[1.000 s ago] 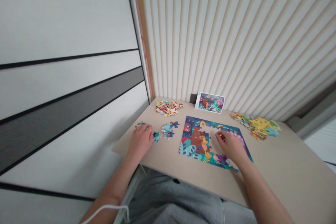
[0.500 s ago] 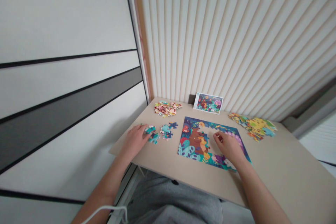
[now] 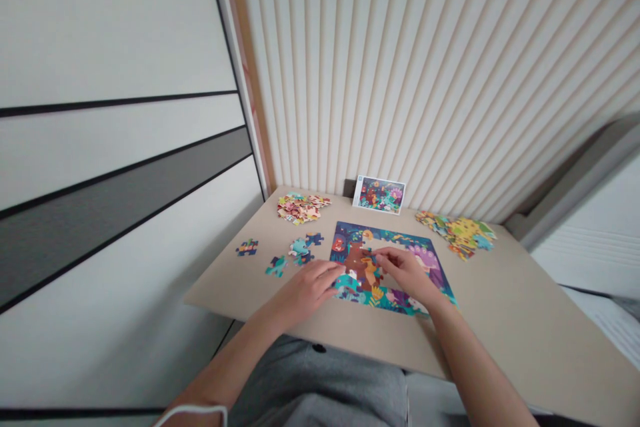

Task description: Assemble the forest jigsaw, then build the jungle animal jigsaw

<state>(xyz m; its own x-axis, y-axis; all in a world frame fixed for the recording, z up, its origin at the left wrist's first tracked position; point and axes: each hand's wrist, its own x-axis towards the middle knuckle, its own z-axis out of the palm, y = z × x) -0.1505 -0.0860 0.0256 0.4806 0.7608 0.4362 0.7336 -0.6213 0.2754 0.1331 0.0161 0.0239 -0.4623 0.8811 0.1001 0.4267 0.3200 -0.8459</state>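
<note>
My left hand [image 3: 314, 285] is closed, its fingertips on a teal-and-white jigsaw piece [image 3: 349, 281] that overlaps the lower left of the partly filled jigsaw puzzle [image 3: 343, 232]. My right hand [image 3: 406, 271] is over the puzzle's middle, thumb and fingers pinched beside the brown bear part. What the pinch holds, if anything, I cannot make out. An unfilled gap shows the pale surface between the bear and the purple area. Left of the puzzle lie loose pieces: a teal one [image 3: 276, 266], a light-blue animal piece [image 3: 299, 247] and a multicoloured piece [image 3: 247, 247].
A pile of pink and cream pieces [image 3: 301, 209] lies at the back left of the table [image 3: 500, 307]. Yellow-green pieces [image 3: 460, 233] are heaped at the back right. A picture card [image 3: 380, 194] leans near the pleated wall [image 3: 400, 80]. White panels [image 3: 125, 33] stand at the left.
My left hand has moved right from the loose pieces to the puzzle's lower left, carrying the teal-and-white piece. My right hand has shifted left towards the bear part. The view has turned slightly.
</note>
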